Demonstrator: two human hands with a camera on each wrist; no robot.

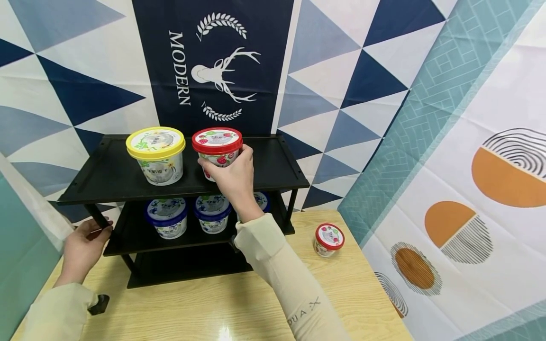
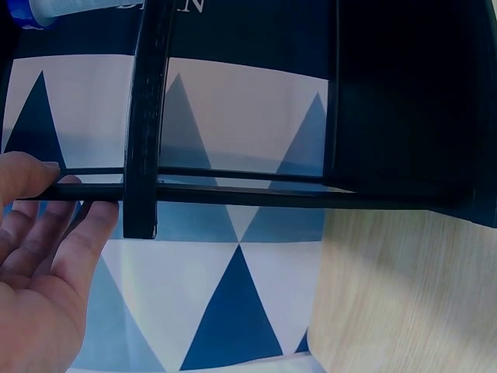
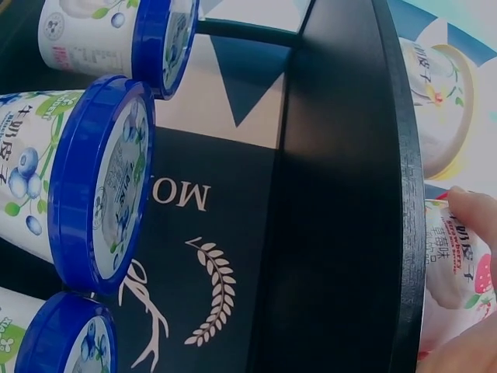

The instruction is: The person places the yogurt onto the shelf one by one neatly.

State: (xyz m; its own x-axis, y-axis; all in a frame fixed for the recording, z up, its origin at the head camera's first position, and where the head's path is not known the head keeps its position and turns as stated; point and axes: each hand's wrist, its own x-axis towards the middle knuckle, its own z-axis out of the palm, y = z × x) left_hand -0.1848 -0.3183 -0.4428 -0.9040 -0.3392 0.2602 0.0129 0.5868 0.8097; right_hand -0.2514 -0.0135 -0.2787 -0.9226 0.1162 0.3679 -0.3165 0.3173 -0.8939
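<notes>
My right hand (image 1: 234, 175) holds a red-lidded tub with strawberry print (image 1: 217, 142) on the top tier of a black three-tier shelf rack (image 1: 268, 163). Thumb and fingers sit on opposite sides of this tub; in the right wrist view only part of the tub (image 3: 450, 272) shows. To its left stands a larger yellow-lidded tub (image 1: 159, 156). My left hand (image 1: 85, 246) pinches the rack at its left side, thumb on one face and fingers on the other, as the left wrist view shows around a thin black bar (image 2: 85, 191).
Blue-lidded tubs with blueberry print (image 1: 167, 218) stand in a row on the middle tier, one partly hidden by my right arm. Another red-lidded tub (image 1: 328, 239) stands on the wooden table (image 1: 192, 308), right of the rack. Patterned cloth (image 1: 324, 94) hangs behind.
</notes>
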